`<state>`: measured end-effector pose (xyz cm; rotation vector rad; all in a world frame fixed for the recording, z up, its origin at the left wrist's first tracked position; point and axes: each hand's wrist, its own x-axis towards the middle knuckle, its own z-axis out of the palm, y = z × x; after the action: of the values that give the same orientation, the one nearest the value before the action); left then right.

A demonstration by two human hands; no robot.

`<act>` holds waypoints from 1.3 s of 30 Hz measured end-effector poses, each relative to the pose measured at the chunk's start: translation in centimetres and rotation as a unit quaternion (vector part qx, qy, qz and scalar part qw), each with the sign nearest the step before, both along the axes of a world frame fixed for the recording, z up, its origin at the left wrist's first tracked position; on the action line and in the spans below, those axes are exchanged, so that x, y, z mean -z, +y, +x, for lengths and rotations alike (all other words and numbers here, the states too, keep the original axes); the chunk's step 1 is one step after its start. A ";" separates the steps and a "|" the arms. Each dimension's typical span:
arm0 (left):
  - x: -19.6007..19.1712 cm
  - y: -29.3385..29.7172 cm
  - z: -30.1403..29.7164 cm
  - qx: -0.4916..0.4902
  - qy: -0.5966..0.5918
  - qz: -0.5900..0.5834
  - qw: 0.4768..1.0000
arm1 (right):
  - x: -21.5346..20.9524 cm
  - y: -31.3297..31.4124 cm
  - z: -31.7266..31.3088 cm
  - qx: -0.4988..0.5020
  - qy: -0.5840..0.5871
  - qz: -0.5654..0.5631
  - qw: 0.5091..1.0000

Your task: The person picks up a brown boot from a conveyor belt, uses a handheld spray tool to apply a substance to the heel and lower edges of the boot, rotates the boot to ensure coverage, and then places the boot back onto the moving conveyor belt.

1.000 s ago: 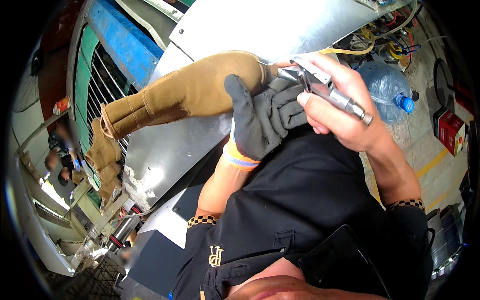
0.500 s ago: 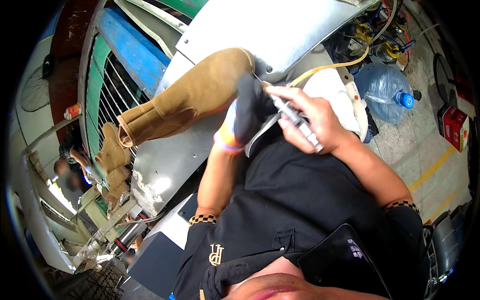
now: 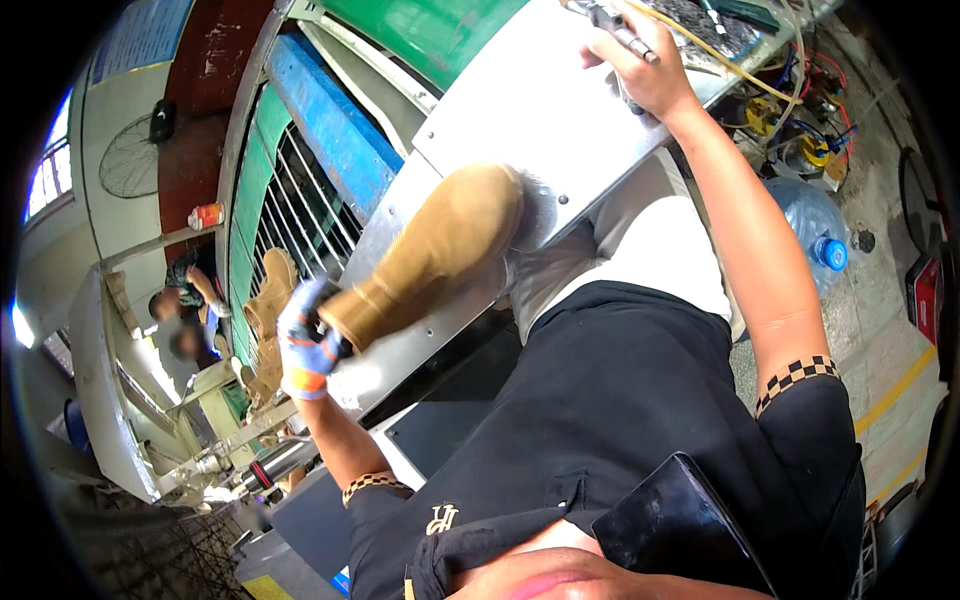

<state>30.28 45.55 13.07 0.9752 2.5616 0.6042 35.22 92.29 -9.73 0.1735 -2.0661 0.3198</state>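
A tan suede boot [image 3: 455, 225] lies along the bare metal worktable [image 3: 520, 100], its toe toward the right and its shaft opening toward the left. My left hand [image 3: 308, 350], in a light glove with dark fingers and an orange band, is closed on the rim of that opening. The glove partly hides the grip. At the far right of the table, my bare right hand [image 3: 650, 75] is wrapped round a slim silver pen-shaped tool [image 3: 622, 32], away from the boot. A yellowish hose [image 3: 700, 60] runs beside this hand.
More tan boots [image 3: 270, 290] stand left of the table by a wire grating. Beyond lies a blue metal beam [image 3: 335, 100]. Wires and fittings [image 3: 790, 130] crowd the right, above a clear plastic water jug [image 3: 805, 215]. Other people [image 3: 190, 300] are at the far left.
My left hand has moved from the toe end to the boot's shaft opening and gripped it. My right hand has carried the tool away from the boot, up to the table's far right.
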 end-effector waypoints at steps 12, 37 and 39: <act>5.9 6.5 -6.8 -0.212 -0.235 0.407 0.857 | -0.9 -0.4 -1.0 -0.104 -0.141 -0.500 0.848; 13.6 -2.0 -34.7 -0.239 0.187 -0.085 0.949 | -3.8 -0.2 -0.4 -0.116 -0.175 -0.620 0.756; 12.8 -20.3 -37.4 -0.321 0.284 -0.123 0.895 | -4.8 -0.9 -0.8 -0.123 -0.180 -0.633 0.743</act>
<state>-7.12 25.25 0.26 0.1988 3.3995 0.1230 34.43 91.35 -4.93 -0.4948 -1.7231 1.9458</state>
